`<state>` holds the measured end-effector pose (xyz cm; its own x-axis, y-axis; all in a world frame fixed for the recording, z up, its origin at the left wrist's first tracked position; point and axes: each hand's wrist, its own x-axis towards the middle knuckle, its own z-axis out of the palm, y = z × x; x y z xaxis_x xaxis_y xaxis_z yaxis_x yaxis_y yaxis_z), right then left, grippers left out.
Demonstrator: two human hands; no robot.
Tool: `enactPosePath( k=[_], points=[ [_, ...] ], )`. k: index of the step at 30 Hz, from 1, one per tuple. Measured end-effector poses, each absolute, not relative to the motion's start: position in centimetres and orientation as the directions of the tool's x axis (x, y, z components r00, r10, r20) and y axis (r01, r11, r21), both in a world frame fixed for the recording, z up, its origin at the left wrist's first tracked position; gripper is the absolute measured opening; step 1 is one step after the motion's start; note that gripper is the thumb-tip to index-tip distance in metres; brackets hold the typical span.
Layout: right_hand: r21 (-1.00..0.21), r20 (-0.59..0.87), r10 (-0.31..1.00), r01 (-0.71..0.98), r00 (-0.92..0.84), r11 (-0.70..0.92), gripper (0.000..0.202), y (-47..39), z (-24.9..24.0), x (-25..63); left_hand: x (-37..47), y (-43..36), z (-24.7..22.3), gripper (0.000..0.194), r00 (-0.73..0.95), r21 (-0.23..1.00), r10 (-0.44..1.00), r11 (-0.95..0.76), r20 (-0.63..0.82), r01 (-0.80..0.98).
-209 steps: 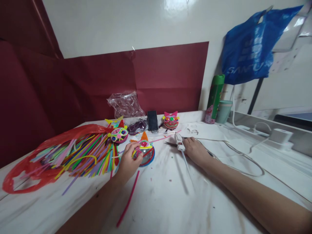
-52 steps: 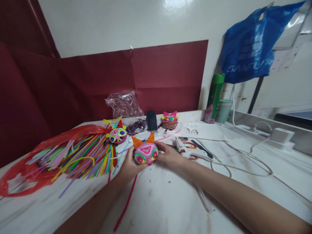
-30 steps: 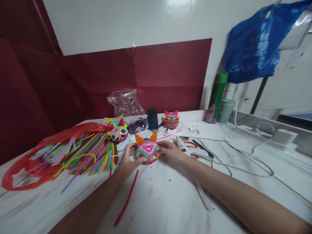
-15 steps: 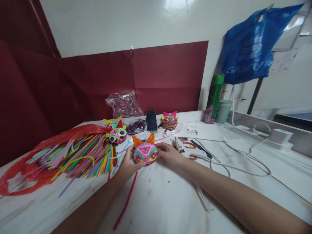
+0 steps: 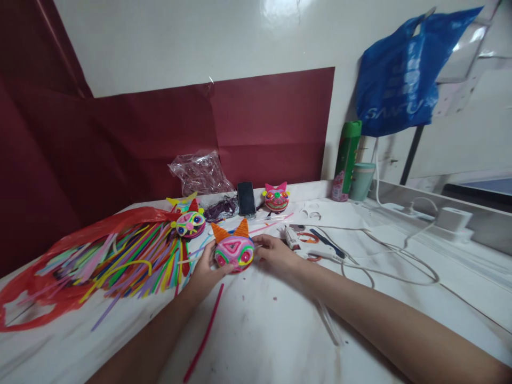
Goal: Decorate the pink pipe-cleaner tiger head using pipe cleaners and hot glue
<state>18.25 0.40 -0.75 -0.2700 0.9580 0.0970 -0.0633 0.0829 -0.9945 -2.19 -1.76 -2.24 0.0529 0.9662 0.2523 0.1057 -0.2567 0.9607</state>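
Note:
A pipe-cleaner animal head [image 5: 236,250] with orange pointed ears, pink and green coils and red eyes stands facing me just above the table. My left hand [image 5: 206,269] is closed round its left side, thumb across the lower front. At its right edge, my right hand [image 5: 274,250] has curled fingers pressed against the side; the fingertips are partly hidden. A dark pink pipe cleaner [image 5: 206,333] lies on the table in front of my left hand. Behind stand a similar head with a red ear [image 5: 190,223] and one with pink ears [image 5: 276,197].
Many coloured pipe cleaners [image 5: 132,258] lie on a red plastic bag [image 5: 36,314] at left. A white glue gun [image 5: 310,247], orange-handled scissors [image 5: 306,238] and looping cable [image 5: 416,277] are at right. A phone [image 5: 246,198], a green spray can [image 5: 347,160] and a cup [image 5: 363,181] stand behind.
The whole view has shifted slightly, with things now a little further left. Both hands stay at the orange-eared head, with little visible change in their hold.

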Motion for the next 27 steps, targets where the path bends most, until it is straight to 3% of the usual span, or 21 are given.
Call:
enactPosePath(
  k=[4,8,12,16,27],
  points=[
    [-0.993,0.106,0.962,-0.072,-0.253,0.090,0.029,0.43,-0.97,18.17,-2.51,-1.45,-2.32,0.079,0.092,0.970,0.968,-0.240,0.235,0.041],
    [-0.977,0.213,0.944,-0.085,-0.253,0.197,0.036,0.41,-1.16,17.99,-2.53,-1.50,-2.17,0.075,0.118,0.925,0.925,-0.371,0.361,0.082],
    [-0.932,0.349,0.903,-0.190,-0.249,0.308,0.038,0.59,-1.08,17.97,-2.43,-1.95,-2.09,0.076,0.070,0.754,0.816,-0.559,0.573,0.346],
    [-0.912,0.393,0.882,-0.237,-0.262,0.335,0.036,0.72,-0.93,18.13,-2.44,-2.32,-2.20,0.077,0.103,0.522,0.684,-0.637,0.722,0.567],
    [-0.927,0.316,0.917,-0.286,-0.245,0.243,0.025,0.17,-0.40,18.27,-2.80,-2.06,-2.33,0.070,0.219,0.261,0.552,-0.659,0.804,0.705]
  ],
)
